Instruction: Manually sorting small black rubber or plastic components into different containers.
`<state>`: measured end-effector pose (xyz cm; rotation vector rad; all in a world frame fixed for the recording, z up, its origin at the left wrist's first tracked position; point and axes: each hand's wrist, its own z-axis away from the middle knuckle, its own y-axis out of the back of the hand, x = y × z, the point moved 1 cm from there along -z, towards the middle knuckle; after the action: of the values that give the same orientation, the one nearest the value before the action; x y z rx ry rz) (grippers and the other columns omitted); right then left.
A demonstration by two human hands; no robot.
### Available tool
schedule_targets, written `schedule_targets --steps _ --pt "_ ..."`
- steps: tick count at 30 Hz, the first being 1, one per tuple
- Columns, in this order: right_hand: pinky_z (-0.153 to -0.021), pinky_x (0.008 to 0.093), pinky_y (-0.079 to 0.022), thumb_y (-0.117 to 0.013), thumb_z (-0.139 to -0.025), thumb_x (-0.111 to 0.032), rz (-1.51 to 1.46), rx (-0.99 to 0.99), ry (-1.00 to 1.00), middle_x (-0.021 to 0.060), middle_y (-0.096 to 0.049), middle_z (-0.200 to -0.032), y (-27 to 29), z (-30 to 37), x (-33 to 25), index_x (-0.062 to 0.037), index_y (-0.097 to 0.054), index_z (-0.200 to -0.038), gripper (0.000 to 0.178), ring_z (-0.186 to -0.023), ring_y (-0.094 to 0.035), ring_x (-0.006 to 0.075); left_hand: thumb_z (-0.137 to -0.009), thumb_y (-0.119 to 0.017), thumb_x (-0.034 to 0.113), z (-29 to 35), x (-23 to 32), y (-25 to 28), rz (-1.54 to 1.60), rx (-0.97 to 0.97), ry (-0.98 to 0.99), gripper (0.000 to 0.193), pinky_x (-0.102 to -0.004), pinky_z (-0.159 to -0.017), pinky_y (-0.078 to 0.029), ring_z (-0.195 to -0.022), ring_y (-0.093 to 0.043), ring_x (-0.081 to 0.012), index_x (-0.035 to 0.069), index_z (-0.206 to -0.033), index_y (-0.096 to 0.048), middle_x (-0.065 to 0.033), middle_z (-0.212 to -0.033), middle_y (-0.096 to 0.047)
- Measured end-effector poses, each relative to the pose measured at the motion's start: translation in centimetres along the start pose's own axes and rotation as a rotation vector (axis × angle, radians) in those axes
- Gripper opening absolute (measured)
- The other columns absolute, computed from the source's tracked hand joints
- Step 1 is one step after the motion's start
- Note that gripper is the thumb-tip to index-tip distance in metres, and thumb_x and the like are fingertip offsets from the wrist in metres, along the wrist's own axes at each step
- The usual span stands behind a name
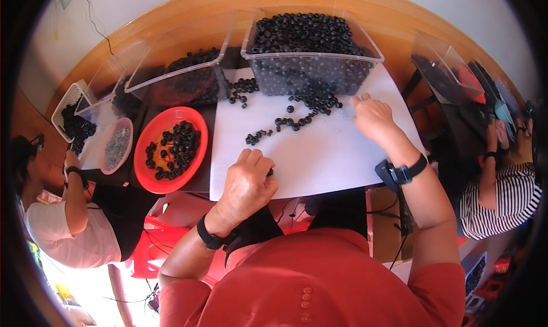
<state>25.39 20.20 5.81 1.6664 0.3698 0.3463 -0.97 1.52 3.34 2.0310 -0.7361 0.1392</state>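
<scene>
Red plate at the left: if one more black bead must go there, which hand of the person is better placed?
Probably the left hand: it is over the left part of the white sheet, nearer to the red plate. The right hand is farther away, near the clear bin.

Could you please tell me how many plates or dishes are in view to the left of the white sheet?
2: the red plate of black beads beside the white sheet, and the pink dish of small grey pieces farther left. Others may be hidden.
</scene>
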Motion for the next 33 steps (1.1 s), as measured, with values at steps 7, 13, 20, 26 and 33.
schedule_targets --steps 7,13,20,26,33 --pt "-0.082 0.0506 -0.053 -0.051 -0.087 -0.005 -0.087 0.013 0.204 0.0281 -0.065 -0.11 1.8 1.8 -3.9 0.0 -0.065 -0.11 0.028 -0.096 -0.068 0.042 -0.072 -0.067 -0.001 1.2 -5.4 6.1 -0.302 0.245 0.305 0.015 -0.0449 -0.066 -0.048 -0.077 -0.058 -0.0316 0.004 -0.086 -0.065 -0.0114 -0.079 -0.057" --pt "-0.082 0.0501 -0.053 -0.053 -0.088 -0.007 -0.094 -0.035 0.046 0.0265 -0.066 -0.11 0.8 -2.5 -4.4 -0.0003 -0.063 -0.112 0.027 -0.097 -0.068 0.0399 -0.074 -0.083 0.015 -0.8 -3.0 4.7 -0.315 0.182 0.203 0.057 -0.0454 -0.09 -0.049 -0.104 -0.054 -0.0372 0.005 -0.126 -0.062 -0.016 -0.113 -0.059" --pt "-0.087 0.0498 -0.052 -0.057 -0.098 -0.024 -0.163 -0.106 0.262 0.0263 -0.063 -0.114 0.3 -1.2 -7.9 -0.0064 -0.06 -0.125 0.033 -0.102 -0.066 0.042 -0.08 -0.079 0.05 -1.4 -1.6 -2.0 -0.292 -0.105 0.324 0.092 -0.0604 -0.111 -0.03 -0.137 -0.034 -0.053 0.007 -0.152 -0.039 -0.0332 -0.145 -0.042" --pt "-0.09 0.0491 -0.051 -0.058 -0.099 -0.03 -0.098 -0.086 0.148 0.0239 -0.063 -0.119 0.8 -3.1 -9.8 -0.005 -0.06 -0.124 0.036 -0.103 -0.066 0.0425 -0.081 -0.074 0.057 -2.5 -0.5 -4.9 -0.278 -0.07 0.325 0.094 -0.0623 -0.112 -0.025 -0.139 -0.033 -0.0553 0.006 -0.152 -0.038 -0.0372 -0.147 -0.039" --pt "-0.092 0.0493 -0.051 -0.057 -0.098 -0.033 -0.081 -0.098 0.326 0.0238 -0.062 -0.121 0.4 -1.6 -11.8 -0.0045 -0.062 -0.125 0.039 -0.106 -0.064 0.0419 -0.081 -0.074 0.056 -2.4 -0.5 -5.5 -0.287 -0.054 0.321 0.092 -0.0616 -0.114 -0.023 -0.137 -0.036 -0.0547 0.006 -0.15 -0.04 -0.0354 -0.147 -0.04"
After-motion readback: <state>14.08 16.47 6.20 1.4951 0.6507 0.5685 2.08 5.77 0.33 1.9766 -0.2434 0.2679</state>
